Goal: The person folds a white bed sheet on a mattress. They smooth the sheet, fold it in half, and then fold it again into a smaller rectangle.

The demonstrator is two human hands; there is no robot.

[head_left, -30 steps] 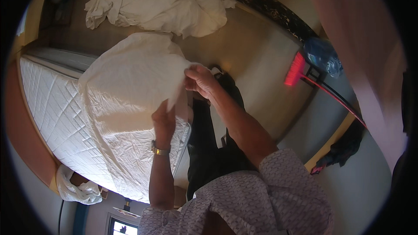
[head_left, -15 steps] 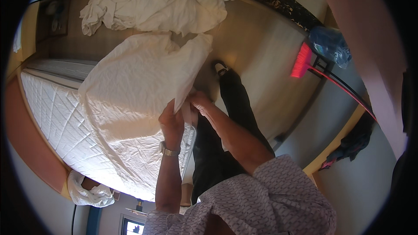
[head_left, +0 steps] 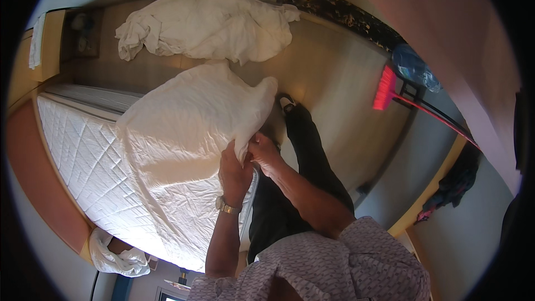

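Observation:
A white bed sheet [head_left: 178, 128] lies crumpled over part of the bed and hangs off the mattress's far edge. Its near right edge is gathered up between my two hands. My left hand [head_left: 235, 168], with a metal watch on the wrist, is closed on the cloth. Close beside it, my right hand [head_left: 264, 154] pinches the same gathered edge, its fingertips partly hidden by the fabric. Under the sheet is a white quilted mattress [head_left: 78, 153], bare on its left side.
Beyond the bed, a heap of white bedding [head_left: 206, 28] lies on the wooden floor [head_left: 334, 78]. At the right are a pink broom [head_left: 384, 88] and a bluish clear plastic bag [head_left: 411, 67]. A brown headboard [head_left: 47, 178] borders the bed's left; white cloth [head_left: 120, 259] hangs near it.
The view has shifted, so the room sits lower in the picture. Both hands keep hold of the sheet's edge and have come closer together; the raised fold beyond them looks rounder.

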